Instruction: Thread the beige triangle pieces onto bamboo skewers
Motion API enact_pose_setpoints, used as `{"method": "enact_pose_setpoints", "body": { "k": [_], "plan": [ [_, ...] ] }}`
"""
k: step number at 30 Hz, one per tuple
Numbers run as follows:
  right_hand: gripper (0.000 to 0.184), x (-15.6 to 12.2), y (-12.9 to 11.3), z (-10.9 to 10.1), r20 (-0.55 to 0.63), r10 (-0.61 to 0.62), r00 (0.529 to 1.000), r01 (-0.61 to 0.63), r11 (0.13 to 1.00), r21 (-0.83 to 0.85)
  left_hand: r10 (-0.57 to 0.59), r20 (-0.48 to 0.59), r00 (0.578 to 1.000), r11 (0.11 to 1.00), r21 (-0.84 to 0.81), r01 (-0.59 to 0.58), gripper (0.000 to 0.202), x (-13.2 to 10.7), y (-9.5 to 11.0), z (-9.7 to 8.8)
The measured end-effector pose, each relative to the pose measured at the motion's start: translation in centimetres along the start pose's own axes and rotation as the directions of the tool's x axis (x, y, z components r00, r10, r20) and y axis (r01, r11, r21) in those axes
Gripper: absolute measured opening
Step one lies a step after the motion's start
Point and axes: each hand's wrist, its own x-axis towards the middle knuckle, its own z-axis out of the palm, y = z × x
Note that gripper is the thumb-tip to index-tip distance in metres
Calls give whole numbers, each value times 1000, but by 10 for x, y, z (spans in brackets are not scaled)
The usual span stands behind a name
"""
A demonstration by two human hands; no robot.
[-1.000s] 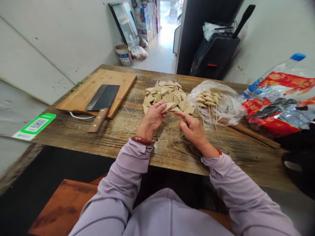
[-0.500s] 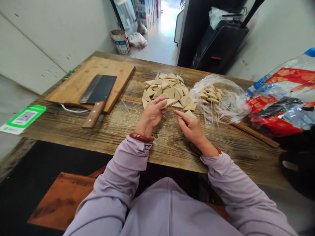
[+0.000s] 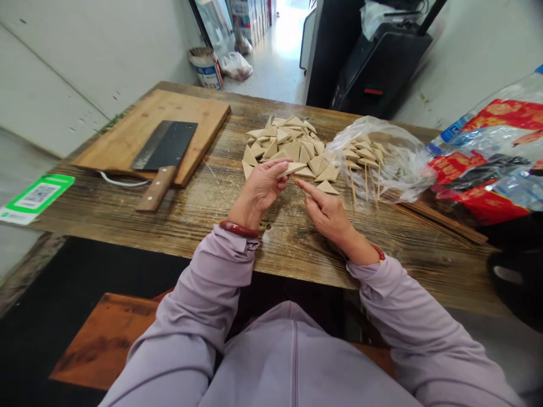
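My left hand [image 3: 267, 183] pinches a flat beige triangular piece [image 3: 296, 168] that looks like tofu. Between the fingers of my right hand [image 3: 326, 208] is a thin wooden skewer [image 3: 298, 183], its tip close against the underside of that piece; whether it has gone in, I cannot tell. Just behind my hands lies a heap of similar triangles [image 3: 292, 138]. One loose triangle [image 3: 327, 187] rests above my right hand. To the right, a clear plastic bag [image 3: 399, 141] holds more triangles, with several skewers [image 3: 366, 181] sticking out of it.
A cleaver [image 3: 165, 146] lies on a wooden cutting board [image 3: 203, 107] at the left, handle over the near edge. More bare skewers [image 3: 428, 217] lie at the right beside red-printed plastic packaging [image 3: 487, 164]. A green-framed code card [image 3: 38, 195] sits at the table's left edge.
The whole view has shifted slightly. Both hands stay at nearly the same spot, the skewer still held against the triangular piece, which is now tilted a little flatter.
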Motion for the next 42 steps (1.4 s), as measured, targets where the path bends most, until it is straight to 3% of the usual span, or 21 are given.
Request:
{"method": "enact_pose_setpoints", "body": {
  "k": [9,26,42],
  "plan": [
    [48,0,-3,0,9,30,999,-31,999,45,-11,24,1000,1000,-13,11,9,-4,0,4],
    [50,-1,2,-1,37,-30,999,35,986,-164,0,-25,1000,999,-41,-1,11,-10,1,10],
    [53,0,1,-2,66,-54,996,62,990,-126,-48,0,999,994,-100,48,8,-9,0,9]
  ]
}}
